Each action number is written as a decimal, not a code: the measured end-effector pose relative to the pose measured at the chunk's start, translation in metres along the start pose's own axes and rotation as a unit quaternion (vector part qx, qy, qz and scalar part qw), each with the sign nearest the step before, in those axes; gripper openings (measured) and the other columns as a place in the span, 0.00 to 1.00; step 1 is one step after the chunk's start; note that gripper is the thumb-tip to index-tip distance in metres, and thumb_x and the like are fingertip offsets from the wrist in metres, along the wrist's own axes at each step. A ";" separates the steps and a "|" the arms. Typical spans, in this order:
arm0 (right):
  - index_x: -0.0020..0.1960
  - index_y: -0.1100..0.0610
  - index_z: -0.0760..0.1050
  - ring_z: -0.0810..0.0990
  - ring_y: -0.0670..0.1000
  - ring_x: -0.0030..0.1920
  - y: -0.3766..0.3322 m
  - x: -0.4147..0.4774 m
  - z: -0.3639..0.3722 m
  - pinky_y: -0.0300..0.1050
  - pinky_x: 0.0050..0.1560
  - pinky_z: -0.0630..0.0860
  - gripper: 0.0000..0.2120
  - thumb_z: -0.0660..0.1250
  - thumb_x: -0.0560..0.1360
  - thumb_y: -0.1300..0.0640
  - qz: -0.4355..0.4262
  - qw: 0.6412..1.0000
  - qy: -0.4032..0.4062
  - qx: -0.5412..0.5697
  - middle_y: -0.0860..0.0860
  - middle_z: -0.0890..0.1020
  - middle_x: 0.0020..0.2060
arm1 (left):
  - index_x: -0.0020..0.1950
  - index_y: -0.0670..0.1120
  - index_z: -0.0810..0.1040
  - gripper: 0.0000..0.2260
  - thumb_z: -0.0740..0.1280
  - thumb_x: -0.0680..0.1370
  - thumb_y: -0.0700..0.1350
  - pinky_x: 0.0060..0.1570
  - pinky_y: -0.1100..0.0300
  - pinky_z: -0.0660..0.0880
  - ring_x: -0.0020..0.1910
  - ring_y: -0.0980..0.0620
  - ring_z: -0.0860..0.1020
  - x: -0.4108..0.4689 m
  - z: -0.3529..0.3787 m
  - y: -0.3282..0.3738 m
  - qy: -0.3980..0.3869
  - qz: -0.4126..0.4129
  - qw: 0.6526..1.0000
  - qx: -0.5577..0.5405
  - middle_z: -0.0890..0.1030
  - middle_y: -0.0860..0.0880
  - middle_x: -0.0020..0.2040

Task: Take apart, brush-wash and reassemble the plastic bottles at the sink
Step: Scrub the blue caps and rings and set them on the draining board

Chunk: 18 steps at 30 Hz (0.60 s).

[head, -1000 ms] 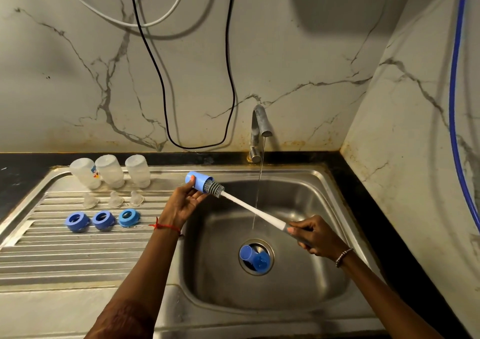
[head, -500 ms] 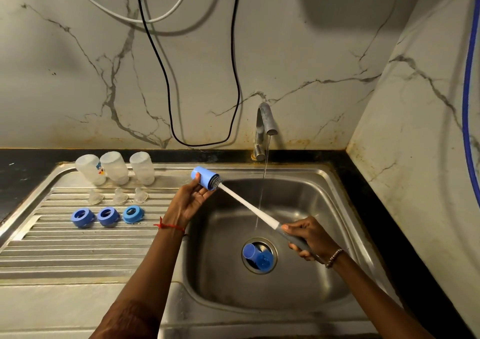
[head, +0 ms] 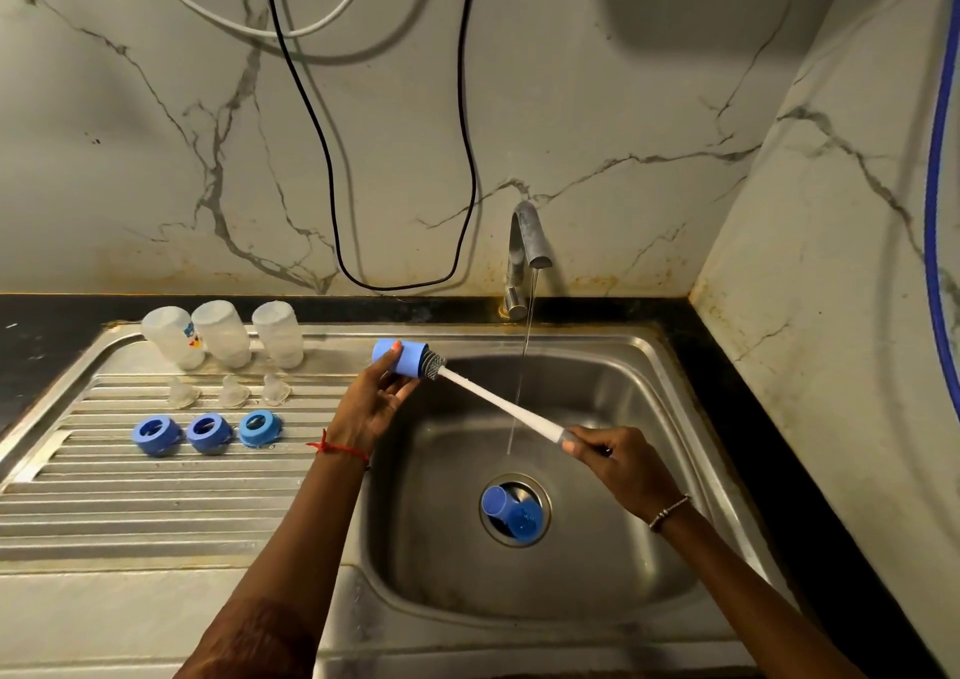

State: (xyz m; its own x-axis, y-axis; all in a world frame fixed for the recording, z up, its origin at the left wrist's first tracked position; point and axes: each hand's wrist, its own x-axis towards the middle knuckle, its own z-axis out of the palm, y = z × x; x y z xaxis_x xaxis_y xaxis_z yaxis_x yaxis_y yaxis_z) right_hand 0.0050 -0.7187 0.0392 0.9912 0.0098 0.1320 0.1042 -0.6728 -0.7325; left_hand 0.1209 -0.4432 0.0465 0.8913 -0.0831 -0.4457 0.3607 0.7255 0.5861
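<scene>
Brush (head: pixel 498 403) inside blue cap (head: pixel 404 358) — left hand (head: pixel 369 408) gripping.

My left forearm (head: pixel 291 548) rises from the bottom edge toward 1 o'clock, with a red thread (head: pixel 337 448) round the wrist. My left hand (head: pixel 371 403) pinches the blue cap (head: pixel 402 358) at its 12 o'clock, thumb on top. My right forearm (head: pixel 737 574) runs from the lower right corner toward 10 o'clock and wears a beaded bracelet (head: pixel 669 511). My right hand (head: pixel 608 462), fingers curled round the brush (head: pixel 498 404), sits at 4 o'clock of the left, well apart.
</scene>
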 end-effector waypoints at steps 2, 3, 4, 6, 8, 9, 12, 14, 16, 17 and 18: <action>0.55 0.57 0.81 0.68 0.43 0.26 0.003 0.000 -0.001 0.39 0.29 0.66 0.11 0.66 0.76 0.53 -0.014 0.999 -0.019 -0.024 0.48 0.74 0.25 | 0.64 0.38 0.67 0.17 0.65 0.77 0.39 0.52 0.51 0.78 0.51 0.44 0.78 0.001 -0.002 0.001 0.008 0.006 1.000 0.007 0.75 0.39 0.56; 0.56 0.56 0.81 0.69 0.43 0.27 0.005 0.000 -0.003 0.39 0.29 0.66 0.12 0.66 0.76 0.52 -0.017 0.999 -0.026 -0.033 0.49 0.74 0.25 | 0.65 0.37 0.67 0.18 0.65 0.77 0.39 0.50 0.51 0.78 0.50 0.45 0.78 0.001 -0.003 0.002 0.015 0.010 1.000 0.010 0.75 0.39 0.54; 0.56 0.54 0.81 0.70 0.44 0.26 0.006 0.000 -0.005 0.38 0.30 0.66 0.12 0.66 0.76 0.52 -0.022 0.998 -0.029 -0.049 0.49 0.75 0.25 | 0.66 0.37 0.67 0.19 0.66 0.77 0.39 0.51 0.51 0.78 0.50 0.45 0.78 0.002 -0.004 0.003 0.025 0.012 0.999 0.016 0.75 0.39 0.53; 0.56 0.53 0.81 0.70 0.43 0.25 0.008 0.000 -0.007 0.35 0.28 0.65 0.12 0.66 0.76 0.51 -0.044 0.995 -0.017 -0.091 0.47 0.74 0.24 | 0.67 0.36 0.66 0.21 0.67 0.77 0.39 0.54 0.48 0.77 0.49 0.45 0.78 0.003 -0.005 0.002 0.040 0.008 0.999 0.036 0.76 0.39 0.52; 0.55 0.55 0.81 0.69 0.42 0.23 0.003 0.002 -0.006 0.28 0.26 0.61 0.12 0.66 0.75 0.51 -0.081 0.989 0.011 -0.120 0.45 0.71 0.22 | 0.66 0.36 0.67 0.20 0.67 0.76 0.39 0.50 0.51 0.78 0.47 0.45 0.79 -0.001 -0.001 -0.004 0.044 -0.001 0.997 0.056 0.76 0.39 0.50; 0.54 0.56 0.82 0.70 0.42 0.23 0.000 0.003 -0.004 0.27 0.26 0.61 0.13 0.66 0.74 0.51 -0.105 0.985 0.025 -0.135 0.45 0.73 0.22 | 0.66 0.36 0.67 0.20 0.67 0.76 0.39 0.44 0.54 0.80 0.46 0.46 0.79 -0.003 0.002 -0.008 0.042 -0.005 0.997 0.059 0.77 0.39 0.49; 0.48 0.57 0.83 0.76 0.47 0.23 -0.006 0.006 0.002 0.34 0.22 0.66 0.12 0.66 0.71 0.52 -0.154 0.968 0.057 -0.188 0.49 0.79 0.24 | 0.65 0.35 0.68 0.20 0.68 0.76 0.40 0.39 0.56 0.80 0.45 0.46 0.80 -0.005 0.008 -0.013 0.042 -0.006 0.998 0.043 0.77 0.39 0.49; 0.49 0.57 0.82 0.75 0.48 0.23 -0.004 0.006 0.003 0.38 0.22 0.68 0.16 0.61 0.74 0.48 -0.155 0.968 0.051 -0.190 0.49 0.78 0.24 | 0.67 0.35 0.67 0.22 0.68 0.76 0.40 0.47 0.53 0.80 0.48 0.45 0.79 -0.002 0.006 -0.010 0.045 -0.004 0.998 0.040 0.77 0.38 0.51; 0.51 0.56 0.82 0.75 0.49 0.24 -0.001 0.005 0.000 0.38 0.23 0.67 0.21 0.57 0.73 0.44 -0.144 0.971 0.038 -0.185 0.50 0.77 0.24 | 0.68 0.36 0.66 0.23 0.68 0.76 0.40 0.54 0.49 0.76 0.49 0.44 0.79 0.001 0.002 -0.007 0.043 -0.003 0.998 0.037 0.76 0.38 0.53; 0.52 0.56 0.82 0.75 0.49 0.24 -0.001 0.005 -0.002 0.37 0.23 0.65 0.22 0.56 0.73 0.44 -0.141 0.972 0.031 -0.186 0.50 0.77 0.24 | 0.69 0.36 0.66 0.23 0.68 0.76 0.40 0.55 0.48 0.74 0.49 0.44 0.79 0.001 0.001 -0.006 0.040 -0.002 0.999 0.035 0.76 0.38 0.54; 0.51 0.55 0.82 0.75 0.48 0.24 -0.001 0.004 -0.004 0.33 0.23 0.63 0.22 0.56 0.73 0.43 -0.139 0.971 0.026 -0.192 0.49 0.77 0.23 | 0.69 0.36 0.66 0.23 0.67 0.76 0.40 0.55 0.48 0.74 0.49 0.44 0.79 0.001 0.000 -0.007 0.036 0.000 0.999 0.033 0.76 0.38 0.54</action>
State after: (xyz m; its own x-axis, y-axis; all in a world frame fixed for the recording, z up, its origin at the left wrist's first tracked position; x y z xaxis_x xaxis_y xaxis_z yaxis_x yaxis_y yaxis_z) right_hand 0.0090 -0.7211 0.0433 0.9226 0.2000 0.3299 0.3193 -0.8757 -0.3621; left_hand 0.1191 -0.4485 0.0424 0.8702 -0.0325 -0.4916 0.3804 0.6783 0.6286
